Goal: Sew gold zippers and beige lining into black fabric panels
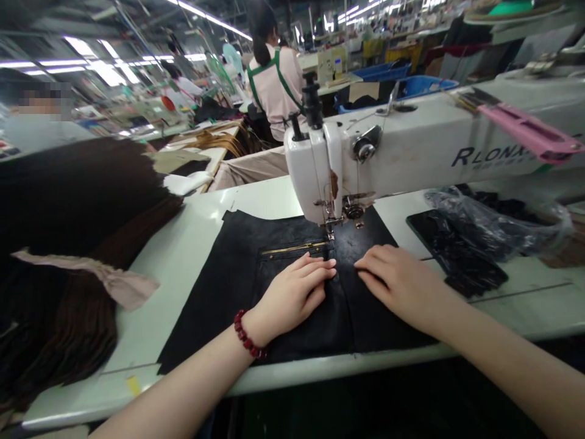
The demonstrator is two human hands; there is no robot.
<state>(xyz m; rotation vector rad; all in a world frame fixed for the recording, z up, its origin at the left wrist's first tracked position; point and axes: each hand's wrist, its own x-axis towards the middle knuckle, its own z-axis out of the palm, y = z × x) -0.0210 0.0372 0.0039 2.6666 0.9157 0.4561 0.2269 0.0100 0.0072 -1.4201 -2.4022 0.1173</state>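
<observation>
A black leather-like panel [214,299] lies under the needle of a white sewing machine [311,177]. A gold-toothed zipper [292,249] is set into it, just left of the presser foot [331,235]. My left hand [297,286] rests flat on the panel below the zipper, its stretched fingers pointing at a seam near the foot. To the right of that seam, my right hand [397,277] lies on the material with fingers extended and slightly bent. Neither hand grips anything. A red bead bracelet [249,335] circles my left wrist.
Dark brown pieces [68,244] are piled at the left with a beige strip [105,277]. Pink-handled snips [525,131] lie on the machine arm. A dark phone-like slab [423,228] and clear plastic [498,219] sit at the right. A person [276,79] sits ahead near blue crates [420,85].
</observation>
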